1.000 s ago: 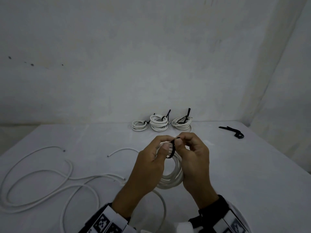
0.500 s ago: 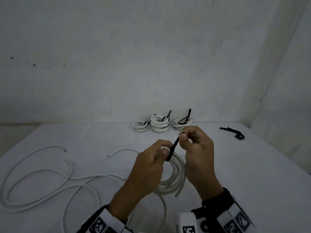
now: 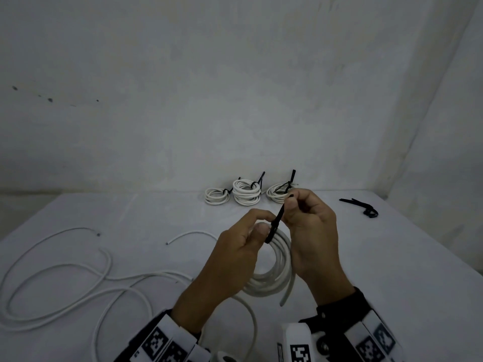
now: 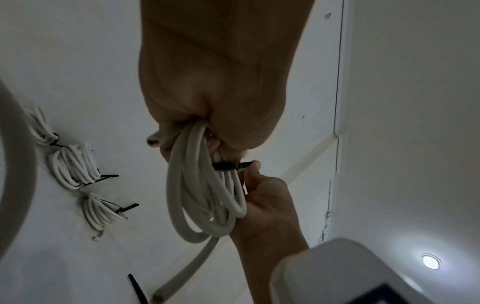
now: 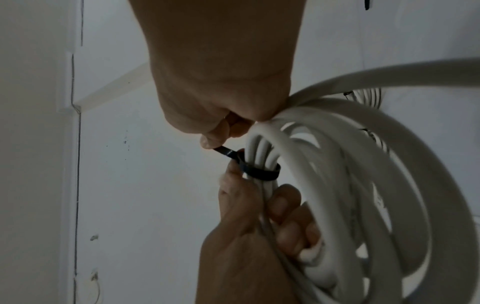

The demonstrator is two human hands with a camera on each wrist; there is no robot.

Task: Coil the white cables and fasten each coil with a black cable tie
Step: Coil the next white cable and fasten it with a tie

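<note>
Around coil (image 3: pixel 278 262), tie (image 3: pixel 276 223), pinched

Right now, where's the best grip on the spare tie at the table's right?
Probably pinch the straight strap of the spare tie from above. It lies flat and apart from everything, strap pointing left; the right end is bunched, so less clean to pinch. Both hands are busy.

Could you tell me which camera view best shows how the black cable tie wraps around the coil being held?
The right wrist view: the cable tie visibly loops round the bunched strands of the coil, its tail pinched by the right hand. The head view shows only the tail between both hands; the left wrist view shows a short stretch of it.
</note>
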